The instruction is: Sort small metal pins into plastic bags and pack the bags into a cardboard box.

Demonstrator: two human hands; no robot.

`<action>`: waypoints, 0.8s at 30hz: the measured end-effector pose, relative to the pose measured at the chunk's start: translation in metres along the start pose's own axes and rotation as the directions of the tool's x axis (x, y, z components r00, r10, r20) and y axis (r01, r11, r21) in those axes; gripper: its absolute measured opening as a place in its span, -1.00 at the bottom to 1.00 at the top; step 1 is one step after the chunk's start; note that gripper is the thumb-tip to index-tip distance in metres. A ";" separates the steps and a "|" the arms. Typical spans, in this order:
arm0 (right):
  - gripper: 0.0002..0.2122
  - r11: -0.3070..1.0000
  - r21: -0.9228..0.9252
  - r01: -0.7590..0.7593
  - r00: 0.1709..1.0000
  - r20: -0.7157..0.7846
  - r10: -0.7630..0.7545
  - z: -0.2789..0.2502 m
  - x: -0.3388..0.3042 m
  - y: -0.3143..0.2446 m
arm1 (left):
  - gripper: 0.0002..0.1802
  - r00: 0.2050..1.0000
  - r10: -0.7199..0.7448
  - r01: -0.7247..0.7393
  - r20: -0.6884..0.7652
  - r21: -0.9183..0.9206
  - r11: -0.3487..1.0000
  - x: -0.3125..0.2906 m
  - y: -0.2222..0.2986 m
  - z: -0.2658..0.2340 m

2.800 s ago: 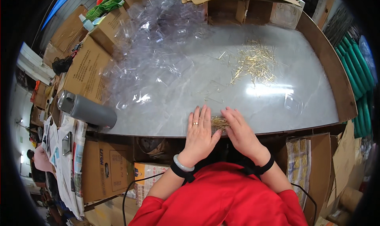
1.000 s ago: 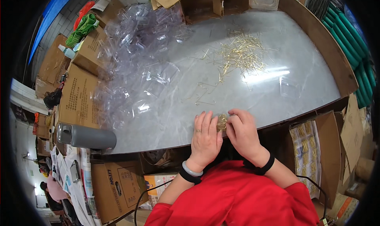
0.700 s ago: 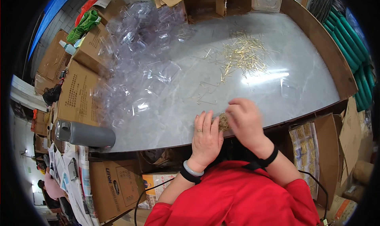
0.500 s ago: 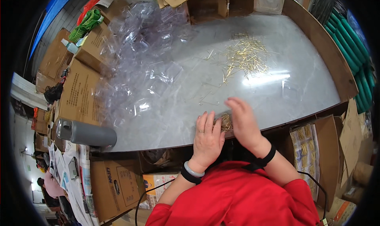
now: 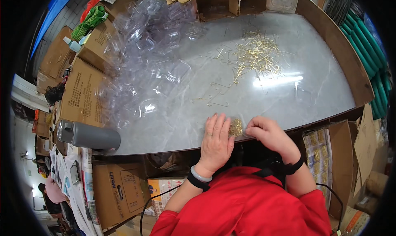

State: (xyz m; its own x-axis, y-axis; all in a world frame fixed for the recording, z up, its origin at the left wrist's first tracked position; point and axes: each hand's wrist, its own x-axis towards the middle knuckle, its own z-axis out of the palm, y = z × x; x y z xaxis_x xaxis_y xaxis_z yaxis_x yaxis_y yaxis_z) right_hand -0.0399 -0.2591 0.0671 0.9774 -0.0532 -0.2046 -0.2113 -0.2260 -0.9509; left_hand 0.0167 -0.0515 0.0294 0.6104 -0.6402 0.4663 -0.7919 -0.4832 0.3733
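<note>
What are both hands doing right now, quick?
Left hand: open, fingers straight, at the gold wire bundle.
Right hand: fingers curled in beside it; can't tell if it holds anything.

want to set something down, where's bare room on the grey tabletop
Bare: tabletop between bent gold wires and brown side wall; also its near edge between grey drinking bottle and left hand. Crowded: far left, under clear plastic pieces.

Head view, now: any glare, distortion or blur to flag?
Head view: white glare streaks the grey marbled tabletop below the heap of thin gold wires, and highlights speckle the pile of clear plastic pieces; head view: fisheye distortion seems to bow the brown right-hand panel; head view: bare left hand and right hand look fairly sharp.
</note>
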 end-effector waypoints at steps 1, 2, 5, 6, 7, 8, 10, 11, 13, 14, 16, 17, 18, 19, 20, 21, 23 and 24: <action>-0.84 0.981 0.162 -0.105 0.991 0.104 0.089 -0.007 0.005 0.002 | -0.42 1.000 0.006 -0.006 0.007 -0.007 1.000 0.000 0.000 0.000; -0.85 0.948 0.271 -0.169 0.971 0.212 0.112 -0.013 0.009 -0.001 | -0.42 1.000 0.011 -0.011 0.009 -0.009 1.000 0.000 0.000 0.000; -0.87 0.960 0.206 -0.190 0.963 0.231 0.141 -0.013 0.017 -0.002 | -0.42 1.000 0.015 -0.015 0.006 -0.009 1.000 0.000 0.000 0.001; -0.86 0.998 0.047 -0.038 0.992 0.119 0.032 -0.008 0.018 -0.001 | -0.42 1.000 0.015 -0.015 0.006 -0.010 1.000 0.000 -0.001 0.001; -0.86 0.987 -0.129 0.099 0.995 0.025 -0.097 -0.002 0.018 0.000 | -0.42 1.000 0.015 -0.015 0.007 -0.012 1.000 0.000 -0.001 0.001; -0.85 0.926 -0.311 0.213 0.970 -0.045 -0.238 0.004 0.017 0.000 | -0.43 1.000 0.016 -0.016 0.008 -0.010 1.000 -0.001 -0.001 0.001; -0.83 0.851 -0.474 0.226 0.916 -0.193 -0.351 0.013 0.016 0.000 | -0.43 1.000 0.018 -0.018 0.008 -0.007 1.000 0.000 -0.001 0.000; -0.81 0.806 -0.551 0.217 0.874 -0.258 -0.411 0.016 0.014 0.001 | -0.44 1.000 0.012 -0.012 0.019 -0.004 1.000 -0.001 -0.001 0.000; -0.81 0.785 -0.568 0.247 0.870 -0.227 -0.439 0.016 0.013 0.008 | -0.47 0.999 0.003 -0.003 0.037 0.003 1.000 0.000 0.000 -0.001; -0.82 0.775 -0.570 0.272 0.862 -0.212 -0.459 0.015 0.015 0.014 | -0.49 0.999 0.007 -0.007 0.034 0.003 1.000 0.000 0.000 -0.001; -0.83 0.804 -0.506 0.312 0.843 -0.244 -0.480 0.014 0.017 0.012 | -0.53 0.999 0.013 -0.013 0.033 0.000 1.000 -0.001 0.001 -0.002; -0.83 0.836 -0.439 0.330 0.829 -0.289 -0.479 0.013 0.023 0.008 | -0.54 0.999 0.018 -0.018 0.037 0.000 1.000 -0.001 0.001 -0.002; -0.84 0.859 -0.371 0.352 0.813 -0.334 -0.477 0.011 0.027 0.003 | -0.56 0.999 0.025 -0.025 0.039 0.000 1.000 0.001 0.001 -0.004; -0.83 0.827 -0.426 0.366 0.829 -0.255 -0.498 0.009 0.029 0.003 | -0.57 0.999 0.032 -0.032 0.041 0.001 0.999 0.003 0.002 -0.005; -0.82 0.790 -0.479 0.382 0.841 -0.175 -0.512 0.008 0.031 0.004 | -0.57 0.998 0.040 -0.040 0.046 0.003 0.999 0.003 0.001 -0.006; -0.81 0.747 -0.527 0.405 0.848 -0.088 -0.522 0.007 0.034 0.004 | -0.58 0.998 0.045 -0.046 0.048 0.008 0.999 0.003 0.000 -0.008; -0.83 0.844 -0.442 0.303 0.901 -0.154 -0.405 0.005 0.030 0.001 | -0.58 1.000 0.002 -0.003 -0.014 -0.043 0.999 0.005 -0.001 -0.009; -0.84 0.884 -0.394 0.251 0.924 -0.175 -0.341 0.006 0.027 0.000 | -0.58 0.996 -0.055 0.048 -0.075 -0.100 0.994 0.004 -0.002 -0.008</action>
State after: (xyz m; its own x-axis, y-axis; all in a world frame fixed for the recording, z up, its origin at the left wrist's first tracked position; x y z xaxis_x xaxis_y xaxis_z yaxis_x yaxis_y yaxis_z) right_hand -0.0131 -0.2549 0.0603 0.9742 -0.1420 0.1755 0.0573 -0.5964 -0.8006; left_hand 0.0211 -0.0485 0.0372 0.6526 -0.5661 0.5037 -0.7566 -0.4511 0.4733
